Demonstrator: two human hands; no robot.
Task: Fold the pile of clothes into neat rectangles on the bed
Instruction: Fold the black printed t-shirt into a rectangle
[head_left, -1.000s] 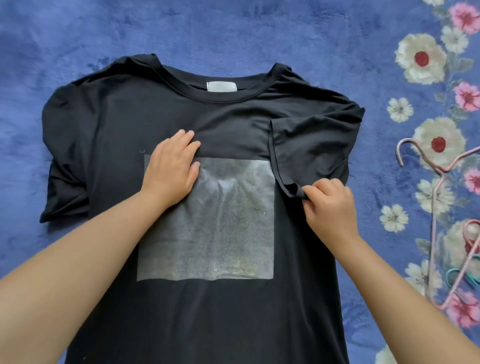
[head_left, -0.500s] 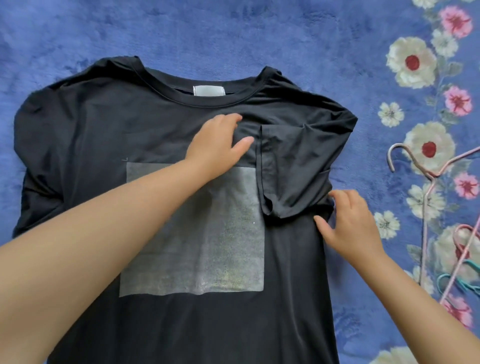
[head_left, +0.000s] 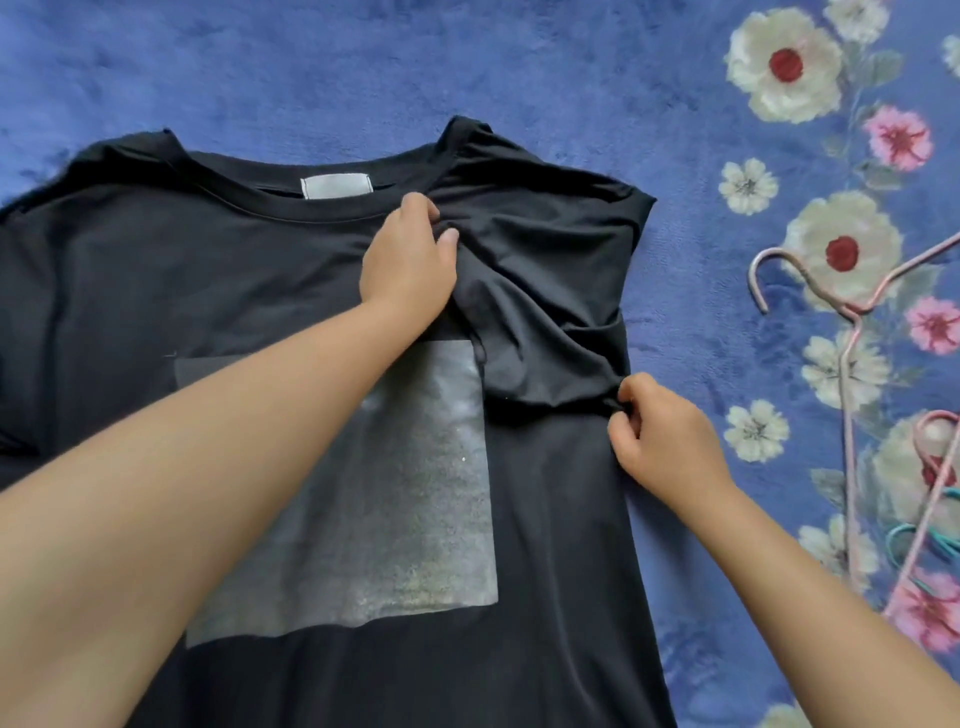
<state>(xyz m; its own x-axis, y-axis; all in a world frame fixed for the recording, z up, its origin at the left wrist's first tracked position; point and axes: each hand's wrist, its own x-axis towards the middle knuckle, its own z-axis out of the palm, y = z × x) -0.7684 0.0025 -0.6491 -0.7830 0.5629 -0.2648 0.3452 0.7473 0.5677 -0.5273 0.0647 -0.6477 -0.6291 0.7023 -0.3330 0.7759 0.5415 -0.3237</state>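
Blue plush bed cover (head_left: 363, 62) with a floral border, carrying a black T-shirt (head_left: 156, 291) spread face up across it, grey square print (head_left: 415, 493) at the chest, pink wire hangers (head_left: 852, 364) lying well apart at the right. Right sleeve (head_left: 545, 312) folded inward and rumpled, left hand (head_left: 408, 260) bunching cloth below the collar, right hand (head_left: 660, 431) pinching the sleeve's lower edge, both grips clamped on fabric. Soft, light, limp jersey, likely to wrinkle and slide: best taken at hems and seams.
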